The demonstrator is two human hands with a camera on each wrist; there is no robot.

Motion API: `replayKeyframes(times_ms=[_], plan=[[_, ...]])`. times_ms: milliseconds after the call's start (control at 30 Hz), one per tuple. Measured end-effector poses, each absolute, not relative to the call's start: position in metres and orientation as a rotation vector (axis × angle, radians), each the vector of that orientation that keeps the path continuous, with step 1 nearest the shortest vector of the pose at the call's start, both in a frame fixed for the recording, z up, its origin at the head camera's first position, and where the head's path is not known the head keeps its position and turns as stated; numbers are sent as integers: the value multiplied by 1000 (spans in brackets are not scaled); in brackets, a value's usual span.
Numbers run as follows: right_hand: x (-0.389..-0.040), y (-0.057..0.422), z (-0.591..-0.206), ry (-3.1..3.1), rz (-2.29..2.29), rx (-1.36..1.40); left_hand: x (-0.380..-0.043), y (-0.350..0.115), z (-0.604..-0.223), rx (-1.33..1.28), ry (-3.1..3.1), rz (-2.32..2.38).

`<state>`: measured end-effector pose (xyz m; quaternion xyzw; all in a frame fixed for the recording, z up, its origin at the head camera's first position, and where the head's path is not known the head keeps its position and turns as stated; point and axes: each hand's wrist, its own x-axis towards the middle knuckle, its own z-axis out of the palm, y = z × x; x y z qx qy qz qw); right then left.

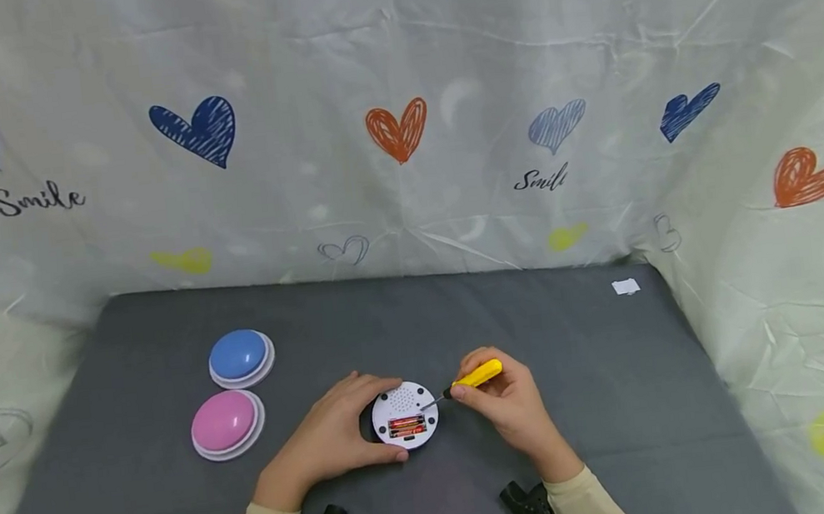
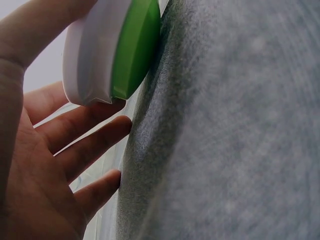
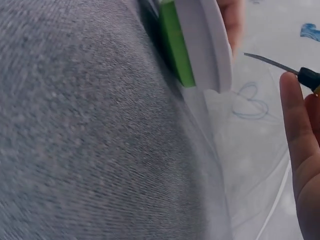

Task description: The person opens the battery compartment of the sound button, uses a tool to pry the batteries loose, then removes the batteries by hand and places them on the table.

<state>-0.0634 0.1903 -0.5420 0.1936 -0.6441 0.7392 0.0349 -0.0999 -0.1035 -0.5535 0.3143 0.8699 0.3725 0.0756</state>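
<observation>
A white round push button with a green dome lies upside down on the table, its underside facing up. Two red batteries sit in its uncovered compartment. My left hand grips the button by its edge, thumb on the near side and fingers on the far side. A yellow-handled screwdriver is pinched between the thumb and fingers of my right hand. Its thin metal shaft points left, and the tip overlaps the button's underside in the head view, near the batteries.
On the grey table, a blue push button and a pink push button stand dome up at the left. A small white cover-like piece lies at the back right. A white curtain with printed hearts hangs behind.
</observation>
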Motion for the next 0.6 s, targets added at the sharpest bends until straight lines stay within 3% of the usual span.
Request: replayKeyframes(times_ms=[433, 600], plan=[[-61, 186, -541, -2139, 2166, 478, -100, -103, -554, 952, 2608, 1107], [-59, 183, -541, -2312, 1855, 567, -99, -103, -553, 979, 2603, 1130]])
